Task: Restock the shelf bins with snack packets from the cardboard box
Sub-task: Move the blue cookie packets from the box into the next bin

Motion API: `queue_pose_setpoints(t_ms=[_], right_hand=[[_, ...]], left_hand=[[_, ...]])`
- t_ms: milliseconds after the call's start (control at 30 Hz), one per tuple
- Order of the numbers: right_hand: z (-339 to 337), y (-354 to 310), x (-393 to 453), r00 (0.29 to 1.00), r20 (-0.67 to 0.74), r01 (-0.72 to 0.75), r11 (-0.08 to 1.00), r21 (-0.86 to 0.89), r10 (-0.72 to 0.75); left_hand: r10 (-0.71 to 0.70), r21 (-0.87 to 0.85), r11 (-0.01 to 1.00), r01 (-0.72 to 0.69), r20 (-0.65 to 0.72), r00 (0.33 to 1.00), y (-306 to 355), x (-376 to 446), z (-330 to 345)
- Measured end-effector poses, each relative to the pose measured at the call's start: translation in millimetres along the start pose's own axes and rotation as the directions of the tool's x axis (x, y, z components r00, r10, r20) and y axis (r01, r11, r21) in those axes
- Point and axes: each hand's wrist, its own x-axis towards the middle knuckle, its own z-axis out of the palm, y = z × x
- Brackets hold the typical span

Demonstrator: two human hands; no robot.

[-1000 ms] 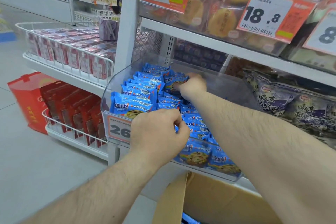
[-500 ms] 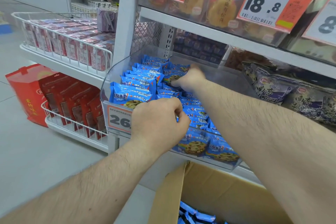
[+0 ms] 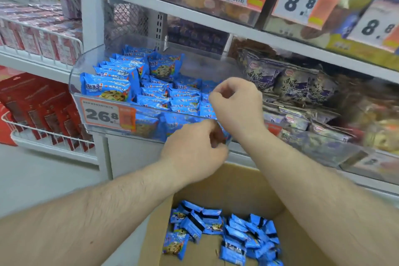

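My hands hover at the clear shelf bin (image 3: pixel 75 75): left hand (image 3: pixel 194 147) pinches a blue snack packet (image 3: pixel 224 134) at its near rim; right hand (image 3: pixel 236 101), fingers curled, holds nothing visible. More packets (image 3: pixel 226 231) lie in the cardboard box (image 3: pixel 237 183) nearer me.

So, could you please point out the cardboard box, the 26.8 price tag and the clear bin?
cardboard box (image 3: pixel 244 181): head view, bare inner back wall.
26.8 price tag (image 3: pixel 101 115): head view, on the printed digits.
clear bin (image 3: pixel 207 67): head view, empty right wall.
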Motion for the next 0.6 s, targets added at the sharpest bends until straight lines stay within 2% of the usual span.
queue_pose_setpoints(t_ms=[100, 200, 267, 333, 367, 433, 500, 567, 600], right_hand=[[-19.2, 30.1, -50.4, 0.996, -0.073, 0.056, 0.995, 0.083, -0.050], [-28.6, 76.8, -97.7, 0.999, -0.046, -0.013, 0.996, 0.091, 0.017], [-31.4, 116.5, -123.9, 0.988, 0.048, -0.144, 0.989, 0.012, 0.144], [-30.4, 160.1, -149.6, 0.916, 0.236, -0.290, 0.942, -0.167, 0.324], [-27.7, 183.0, -163.6, 0.843, 0.349, -0.332, 0.906, -0.261, 0.410], [-18.1, 228.7, -194.0, 0.617, 0.565, -0.340, 0.833, -0.437, 0.548], [-5.8, 261.3, -222.9, 0.346, 0.718, -0.200, 0.796, -0.572, 0.603], [5.1, 283.2, -248.4, 0.083, 0.758, -0.030, 0.761, -0.648, 0.648], [10.1, 291.9, -260.3, -0.017, 0.744, 0.042, 0.744, -0.666, 0.668]], left_hand=[[0.025, 0.052, 0.998, -0.041, 0.276, 0.961, 3.1, -15.6, 29.3], [0.025, 0.145, 0.982, -0.121, 0.534, 0.845, -5.1, -30.9, 59.3], [-0.015, 0.237, 0.952, -0.196, 0.673, 0.739, -12.4, -41.3, 76.2], [-0.055, 0.257, 0.940, -0.226, 0.766, 0.640, -18.2, -51.8, 90.3], [-0.071, 0.260, 0.937, -0.233, 0.796, 0.602, -19.9, -55.7, 97.1], [-0.098, 0.275, 0.925, -0.263, 0.840, 0.534, -20.4, -60.5, 107.6], [-0.139, 0.299, 0.909, -0.289, 0.873, 0.467, -20.5, -61.0, 114.9], [-0.146, 0.292, 0.907, -0.304, 0.894, 0.423, -20.3, -59.3, 121.7], [-0.144, 0.286, 0.909, -0.302, 0.898, 0.415, -22.6, -57.8, 127.2]])
